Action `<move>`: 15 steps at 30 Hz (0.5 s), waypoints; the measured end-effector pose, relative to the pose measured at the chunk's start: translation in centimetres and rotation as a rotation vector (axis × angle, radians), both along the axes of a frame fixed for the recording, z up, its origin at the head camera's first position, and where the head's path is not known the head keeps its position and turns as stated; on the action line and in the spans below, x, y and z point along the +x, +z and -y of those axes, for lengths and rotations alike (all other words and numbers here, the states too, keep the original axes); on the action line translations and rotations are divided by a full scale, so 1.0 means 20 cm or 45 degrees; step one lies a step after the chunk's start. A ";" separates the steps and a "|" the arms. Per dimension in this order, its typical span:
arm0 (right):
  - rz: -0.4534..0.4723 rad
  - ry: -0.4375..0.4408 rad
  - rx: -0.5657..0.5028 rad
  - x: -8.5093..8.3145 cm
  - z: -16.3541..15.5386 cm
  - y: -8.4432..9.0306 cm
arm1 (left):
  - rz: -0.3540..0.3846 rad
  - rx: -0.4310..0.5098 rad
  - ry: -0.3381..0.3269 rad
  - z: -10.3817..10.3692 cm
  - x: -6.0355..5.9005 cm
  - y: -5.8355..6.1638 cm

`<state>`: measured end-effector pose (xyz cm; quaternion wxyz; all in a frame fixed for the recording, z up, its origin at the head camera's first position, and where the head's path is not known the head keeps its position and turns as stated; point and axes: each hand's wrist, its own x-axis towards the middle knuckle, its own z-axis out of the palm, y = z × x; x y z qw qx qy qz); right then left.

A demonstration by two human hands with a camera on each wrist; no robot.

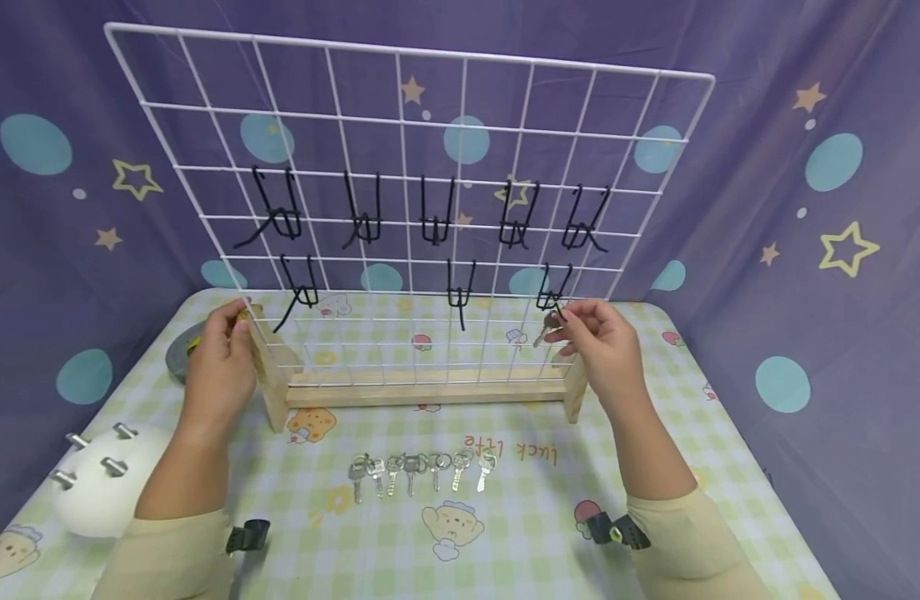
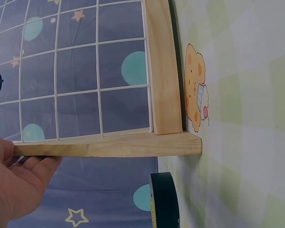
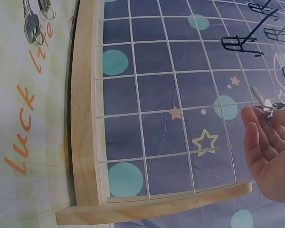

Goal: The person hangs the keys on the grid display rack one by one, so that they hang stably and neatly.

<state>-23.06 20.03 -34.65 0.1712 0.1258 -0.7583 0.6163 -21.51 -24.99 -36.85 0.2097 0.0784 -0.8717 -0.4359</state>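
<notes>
A white wire grid (image 1: 430, 133) stands in a wooden base (image 1: 422, 390), with several black hooks (image 1: 436, 225) hung on it in two rows. My left hand (image 1: 218, 358) grips the left wooden side piece (image 2: 109, 145), thumb on one face and fingers on the other. At the lower right hook (image 1: 553, 292), my right hand (image 1: 601, 342) pinches a key (image 3: 260, 99) between thumb and fingers. The key lies right at the hook's tip, its blade pointing away from the fingertips; its head is partly hidden by the fingers.
Several keys (image 1: 411, 471) with rings lie in a row on the checked tablecloth (image 1: 370, 558) before the stand. At the left are a white rounded object with metal pegs (image 1: 107, 492) and a dark round object (image 1: 178, 354) behind my left hand. A patterned curtain (image 1: 767, 275) hangs behind.
</notes>
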 end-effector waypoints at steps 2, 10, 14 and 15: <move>0.015 -0.025 0.031 -0.01 0.00 0.00 | -0.003 0.002 -0.001 0.00 0.00 0.00; 0.063 -0.099 0.063 -0.04 0.03 0.03 | -0.001 -0.006 0.011 0.00 0.00 0.00; 0.077 -0.144 0.122 -0.05 0.03 0.03 | -0.003 -0.002 0.008 0.00 0.00 0.00; 0.077 -0.157 0.145 -0.05 0.03 0.03 | -0.001 -0.001 0.006 0.00 0.00 0.00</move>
